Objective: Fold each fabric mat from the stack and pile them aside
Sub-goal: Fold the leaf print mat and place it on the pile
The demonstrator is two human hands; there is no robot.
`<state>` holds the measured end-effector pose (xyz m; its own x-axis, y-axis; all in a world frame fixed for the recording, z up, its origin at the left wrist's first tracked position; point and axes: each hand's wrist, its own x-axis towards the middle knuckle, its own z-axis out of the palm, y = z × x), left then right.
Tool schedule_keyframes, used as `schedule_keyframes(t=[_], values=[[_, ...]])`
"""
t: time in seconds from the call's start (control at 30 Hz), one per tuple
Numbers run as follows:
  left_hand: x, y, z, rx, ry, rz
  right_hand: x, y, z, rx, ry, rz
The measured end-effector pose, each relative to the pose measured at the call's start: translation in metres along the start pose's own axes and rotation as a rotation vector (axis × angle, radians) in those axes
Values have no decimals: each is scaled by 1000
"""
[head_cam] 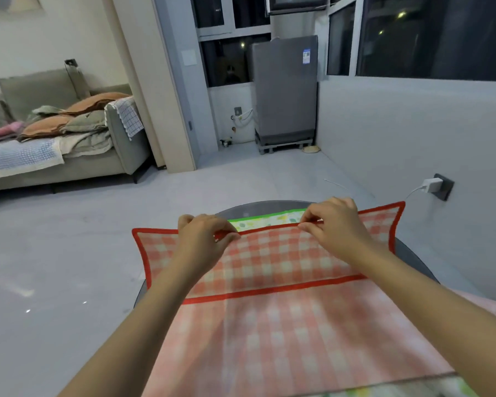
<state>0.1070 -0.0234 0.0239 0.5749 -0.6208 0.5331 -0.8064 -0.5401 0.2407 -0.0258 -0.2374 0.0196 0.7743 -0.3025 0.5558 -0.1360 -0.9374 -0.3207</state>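
The red-bound far edge of a red-and-white checked fabric mat (272, 265) is pinched between thumb and curled fingers (226, 234) of the left hand (204, 236). The same edge is pinched further along by the thumb and bent fingertips (305, 224) of the right hand (335, 224), the remaining fingers being curled in. The edge is drawn taut between the two hands, and both far corners are seen to flare outward beyond them. The cloth is thin and soft, woven in a gingham pattern and bordered with a solid red band; a second red band is laid across its middle, where one layer lies over a paler one. Beneath its far edge a green-edged mat (269, 219) with a pale printed pattern is partly exposed. Both are supported by a round grey table (413, 259). A smooth grey floor (69, 253) is spread around it.
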Motion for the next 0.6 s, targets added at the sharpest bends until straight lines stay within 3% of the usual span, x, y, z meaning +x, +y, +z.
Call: schedule_keyframes(t=[0.23, 0.4, 0.6], values=[[-73, 20, -31, -66, -72, 93, -73, -24, -32, 7, -58, -84], [-121, 21, -19, -111, -153, 99, -118, -29, -33, 90, -255, -39], [-159, 21, 4, -105, -251, 142, -154, -20, -12, 23, -410, -68]])
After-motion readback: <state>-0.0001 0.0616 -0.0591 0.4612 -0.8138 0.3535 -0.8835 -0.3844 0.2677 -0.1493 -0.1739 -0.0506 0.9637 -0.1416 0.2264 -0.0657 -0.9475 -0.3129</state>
